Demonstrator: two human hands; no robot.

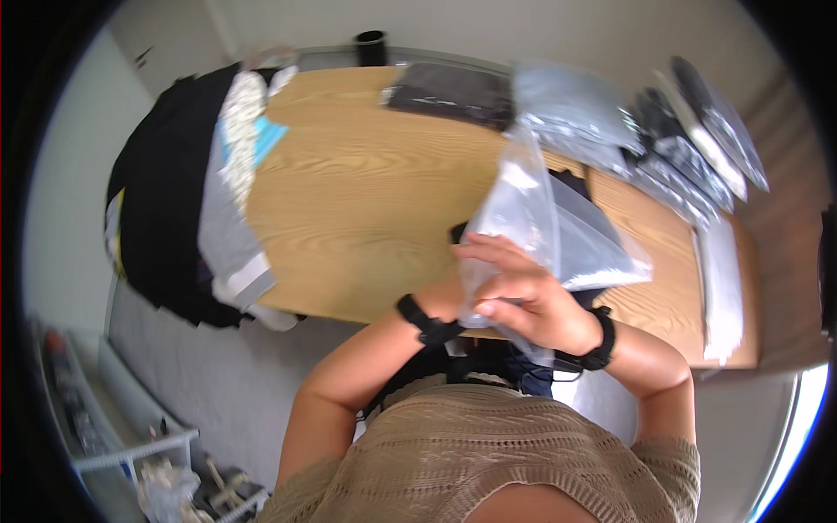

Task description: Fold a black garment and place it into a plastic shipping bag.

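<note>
A clear plastic bag (513,196) is held up over the wooden table's near edge. My right hand (543,301) pinches the bag between thumb and index finger, its other fingers spread. Behind the bag and my right hand, most of my left hand (446,291) is hidden; only the part near its black wristband shows, and its fingers cannot be made out. To the right of the raised bag, another clear plastic sheet or bag (592,245) lies over dark fabric (575,183). Some of that fabric shows at the bag's left too.
Bagged garments line the table's far side, among them a dark pack (451,91) and a grey-blue pack (569,101). Flat plastic bags (719,287) lie at the right end. Black and grey clothes (176,183) cover the left end. A white bin (137,451) stands at lower left.
</note>
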